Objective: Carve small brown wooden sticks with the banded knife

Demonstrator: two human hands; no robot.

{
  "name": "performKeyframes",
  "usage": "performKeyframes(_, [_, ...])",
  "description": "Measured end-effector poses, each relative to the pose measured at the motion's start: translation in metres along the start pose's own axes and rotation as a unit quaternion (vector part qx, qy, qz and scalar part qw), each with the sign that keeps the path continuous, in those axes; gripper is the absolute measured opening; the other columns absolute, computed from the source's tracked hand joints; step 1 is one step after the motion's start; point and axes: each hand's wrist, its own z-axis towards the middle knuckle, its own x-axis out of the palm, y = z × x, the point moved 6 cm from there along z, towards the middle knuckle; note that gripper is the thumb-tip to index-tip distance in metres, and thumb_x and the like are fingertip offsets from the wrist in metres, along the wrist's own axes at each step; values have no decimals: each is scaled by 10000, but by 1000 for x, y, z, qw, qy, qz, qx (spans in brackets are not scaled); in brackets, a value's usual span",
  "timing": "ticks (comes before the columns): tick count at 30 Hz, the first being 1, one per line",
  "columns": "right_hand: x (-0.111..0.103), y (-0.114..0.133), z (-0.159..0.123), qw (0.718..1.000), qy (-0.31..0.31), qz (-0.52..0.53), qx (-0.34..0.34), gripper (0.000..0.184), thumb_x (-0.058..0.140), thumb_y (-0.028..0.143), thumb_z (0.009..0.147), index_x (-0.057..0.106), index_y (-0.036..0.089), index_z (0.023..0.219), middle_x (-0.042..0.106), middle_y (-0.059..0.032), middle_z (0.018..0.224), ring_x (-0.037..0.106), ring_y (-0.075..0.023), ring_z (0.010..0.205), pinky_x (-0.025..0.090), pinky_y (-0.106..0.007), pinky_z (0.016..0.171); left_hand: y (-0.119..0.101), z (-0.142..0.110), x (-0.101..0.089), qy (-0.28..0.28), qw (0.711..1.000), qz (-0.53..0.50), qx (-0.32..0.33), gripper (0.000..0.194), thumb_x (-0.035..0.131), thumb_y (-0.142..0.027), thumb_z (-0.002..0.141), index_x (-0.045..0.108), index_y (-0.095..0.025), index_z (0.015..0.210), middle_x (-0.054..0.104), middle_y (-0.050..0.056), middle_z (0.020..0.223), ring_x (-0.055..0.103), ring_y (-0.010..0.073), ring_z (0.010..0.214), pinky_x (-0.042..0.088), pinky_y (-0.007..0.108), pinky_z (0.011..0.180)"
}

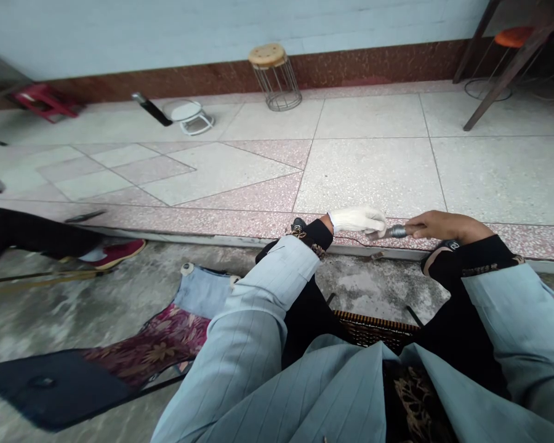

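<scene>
My left hand (pixel 357 219), in a white knitted glove, is in front of me above the step's edge. Its fingers curl down at the far end of a short tool; what they pinch is hidden. My bare right hand (pixel 436 225) grips the other end of this tool (pixel 397 231), which has a grey, wound-looking collar and a flat brownish-grey part pointing left. Its exact kind is unclear. Below the glove, a thin dark strand (pixel 351 240) runs along the step, and a small brown scrap (pixel 377 255) lies at the edge.
A folding recliner (pixel 161 338) with patterned cloth stands at left. Another person's leg and red shoe (pixel 120 252) extend beside the step (pixel 240 241). Along the wall are a wooden-topped wire stool (pixel 268 56), a small white stool (pixel 189 112), a dark cylinder (pixel 152 109) and a red stool (pixel 48 101).
</scene>
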Motion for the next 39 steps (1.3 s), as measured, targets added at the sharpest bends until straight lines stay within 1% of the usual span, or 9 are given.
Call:
performKeyframes(4, [13,9,-3,989,109,72,-71,529,670,543,809,765,187,1188,755,-80,1128,671,-286,1021,496,-342,864,-8,-4,5,2,1000,12,-14,172,705,-278,825,684,-178,686,616,16,614,455,104,534,329,241,501])
performKeyframes(13, [6,23,-10,981,102,129,-105,580,718,574,800,757,230,1266,740,-61,1192,668,-282,1065,498,-352,901,-3,-5,0,-18,999,-17,-25,147,696,-266,827,689,-141,751,631,11,664,464,96,562,373,250,559])
performKeyframes(18, [-16,33,-21,956,-56,265,-110,529,765,519,781,751,179,1187,687,-53,909,596,-178,778,485,-314,733,-1,-4,-5,-45,998,-39,5,257,586,-366,938,690,-133,906,535,-26,606,431,88,540,365,241,554])
performKeyframes(23, [-42,19,-26,827,-316,454,-103,387,771,507,744,635,202,940,586,-20,812,504,-136,659,460,-282,621,1,1,-3,-26,994,-56,87,391,506,-463,991,691,-124,938,471,-30,645,425,77,577,345,219,559])
performKeyframes(25, [-44,9,-22,806,-369,460,-58,345,759,478,742,599,214,895,578,-17,803,503,-136,647,469,-281,613,3,4,0,-9,995,-53,83,386,521,-474,979,688,-129,934,478,-25,660,419,79,581,338,216,546])
performKeyframes(28, [-44,-5,-16,820,-403,407,15,273,706,424,776,613,203,907,591,-27,785,508,-136,624,477,-282,603,1,5,4,-5,997,-54,61,392,531,-497,960,693,-142,926,489,-20,659,411,83,563,356,220,536])
performKeyframes(32, [-43,-17,-13,894,-388,190,120,394,614,372,840,681,162,1166,693,-94,899,613,-203,731,494,-333,692,-11,-4,5,-29,999,-24,17,293,631,-446,895,726,-171,856,551,6,648,463,102,570,397,233,544])
performKeyframes(35, [-36,-16,-6,938,-304,-33,163,448,584,397,871,697,179,1245,731,-140,1079,657,-299,943,468,-371,779,-15,-10,2,-58,998,1,-10,168,714,-359,824,729,-195,791,567,20,622,511,129,587,403,248,540])
performKeyframes(39, [-16,-15,4,972,-139,-119,145,423,550,397,888,716,187,1216,730,-148,1150,663,-321,1003,456,-363,769,-12,-8,1,-69,997,16,-24,82,746,-271,760,720,-195,740,555,17,587,538,151,588,394,258,532])
